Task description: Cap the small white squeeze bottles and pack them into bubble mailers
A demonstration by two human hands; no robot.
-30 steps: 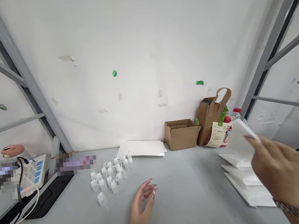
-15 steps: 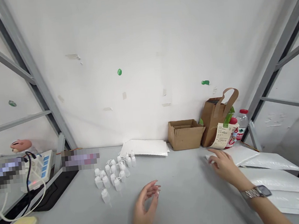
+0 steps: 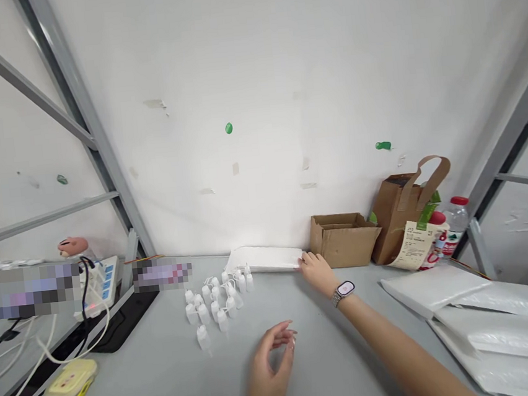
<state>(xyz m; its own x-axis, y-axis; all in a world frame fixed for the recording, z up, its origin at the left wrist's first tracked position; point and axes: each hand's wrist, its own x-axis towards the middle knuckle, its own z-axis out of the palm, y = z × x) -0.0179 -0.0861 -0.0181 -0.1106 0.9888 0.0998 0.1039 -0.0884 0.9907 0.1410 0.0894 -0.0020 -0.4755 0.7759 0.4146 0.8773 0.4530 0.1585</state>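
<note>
At the right end of a flat stack of white envelopes (image 3: pixel 265 259) lying against the wall, my right hand (image 3: pixel 318 273) has its fingers closed on the edge of an envelope. The undersides of those fingers are hidden. My left hand (image 3: pixel 274 359) is near the front of the table, palm turned inward, fingers loosely bent and apart from the thumb, holding nothing. To its left stand several small translucent white squeeze bottles (image 3: pixel 222 320) with capped tips.
A cardboard box (image 3: pixel 350 246), a brown paper bag (image 3: pixel 390 223) and a red-capped bottle (image 3: pixel 457 220) stand back right. White bubble mailers (image 3: pixel 514 329) are piled at the right. A power strip (image 3: pixel 108 281), cables and a yellow case (image 3: pixel 71 378) lie left.
My right hand has moved left from beside the bubble mailers to the white envelopes and gripped the edge of one. My left hand keeps its pose. The view has turned slightly left.
</note>
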